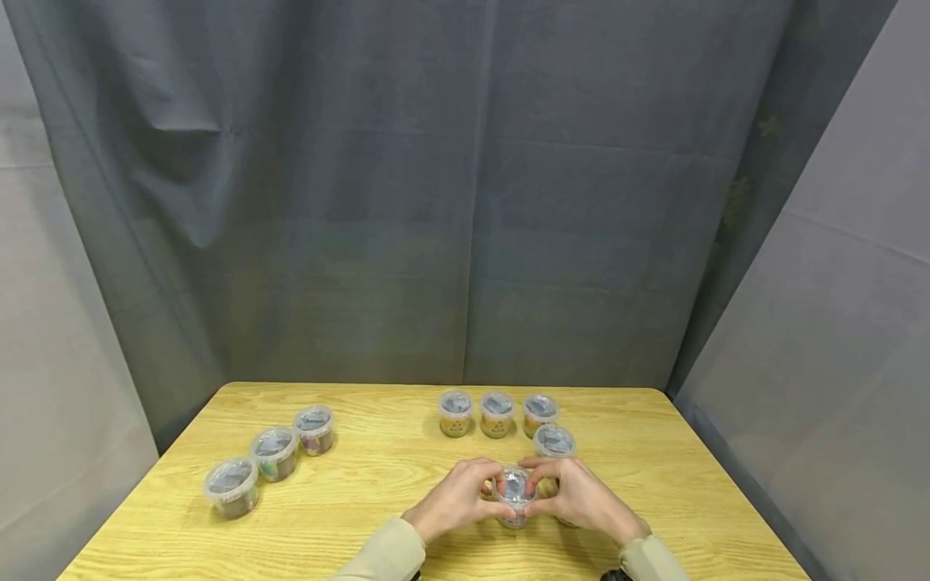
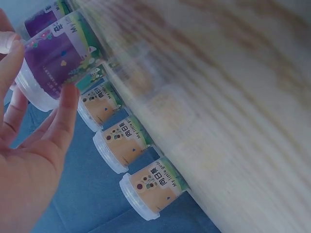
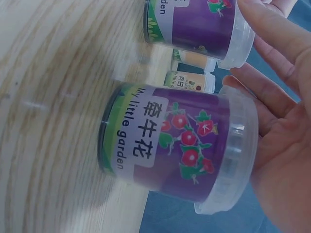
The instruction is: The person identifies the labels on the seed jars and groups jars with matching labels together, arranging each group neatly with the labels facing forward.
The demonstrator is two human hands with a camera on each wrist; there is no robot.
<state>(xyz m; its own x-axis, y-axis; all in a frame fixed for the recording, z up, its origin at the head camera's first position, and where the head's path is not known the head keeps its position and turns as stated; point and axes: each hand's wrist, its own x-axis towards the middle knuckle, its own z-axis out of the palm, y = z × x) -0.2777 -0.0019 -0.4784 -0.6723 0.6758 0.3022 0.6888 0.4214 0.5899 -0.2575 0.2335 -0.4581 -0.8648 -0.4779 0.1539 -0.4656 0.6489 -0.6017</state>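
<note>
Both hands hold one clear-lidded plastic tub (image 1: 514,489) with a purple label near the front of the table. My left hand (image 1: 465,494) grips its left side with thumb and fingers; my right hand (image 1: 574,494) grips its right side. In the left wrist view the held tub (image 2: 60,56) is upright, fingertips at its lid rim. The right wrist view shows the held tub (image 3: 204,24) at the top, behind a second purple tub (image 3: 180,145) printed with red flowers and "My little garden". In the head view my right hand mostly hides that second tub.
Three orange-labelled tubs (image 1: 497,415) stand in a row at the back. Another lidded tub (image 1: 555,441) stands just behind my right hand. On the left, three more tubs (image 1: 274,453) form a diagonal line. A dark curtain (image 1: 465,202) hangs behind the wooden table (image 1: 378,468).
</note>
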